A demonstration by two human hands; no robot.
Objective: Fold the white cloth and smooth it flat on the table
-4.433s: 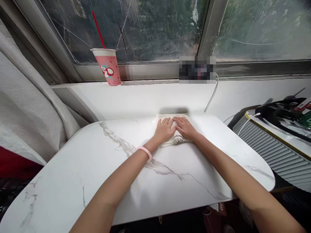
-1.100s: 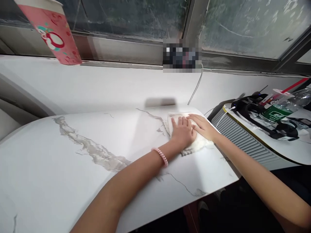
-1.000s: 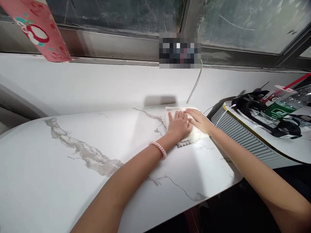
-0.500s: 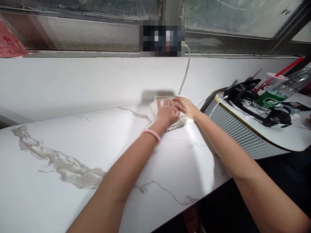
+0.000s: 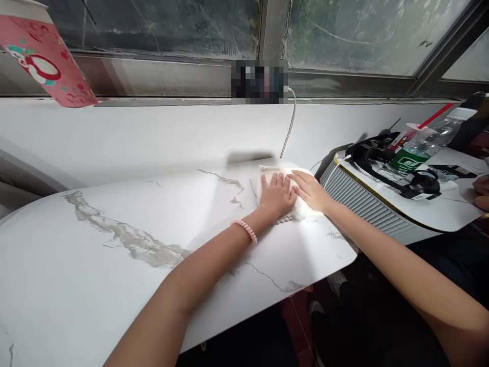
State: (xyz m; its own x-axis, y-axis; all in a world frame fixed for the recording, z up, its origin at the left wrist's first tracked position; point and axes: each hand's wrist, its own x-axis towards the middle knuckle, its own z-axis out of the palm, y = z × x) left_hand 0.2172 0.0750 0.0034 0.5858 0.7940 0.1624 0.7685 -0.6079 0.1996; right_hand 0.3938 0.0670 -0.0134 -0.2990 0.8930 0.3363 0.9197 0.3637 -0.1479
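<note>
A cream-white cloth (image 5: pixel 303 210) lies on the white marble-patterned tabletop (image 5: pixel 206 214), close to the wall and the right end. My left hand (image 5: pixel 278 194) rests flat on the cloth with its fingers spread. Just to the right, my right hand (image 5: pixel 311 191) also lies flat, fingers stretched across the cloth. The hands are side by side and hide much of the cloth; a ruffled edge shows below the left palm. A pink beaded bracelet (image 5: pixel 246 229) circles my left wrist.
On the right stands a ribbed-sided table (image 5: pixel 451 216) with a green-labelled bottle (image 5: pixel 410 158) and a black headset-like device (image 5: pixel 369 163). Someone's hand (image 5: pixel 482 191) shows at its far edge. A pink paper cup (image 5: pixel 49 61) stands on the sill, and a white cable (image 5: pixel 292 125) hangs down the wall.
Both hands and the cloth have slid a little rightward over the tabletop. My left fingers have spread wider. The view has shifted, showing more of the pink cup and the tabletop's rounded right corner.
</note>
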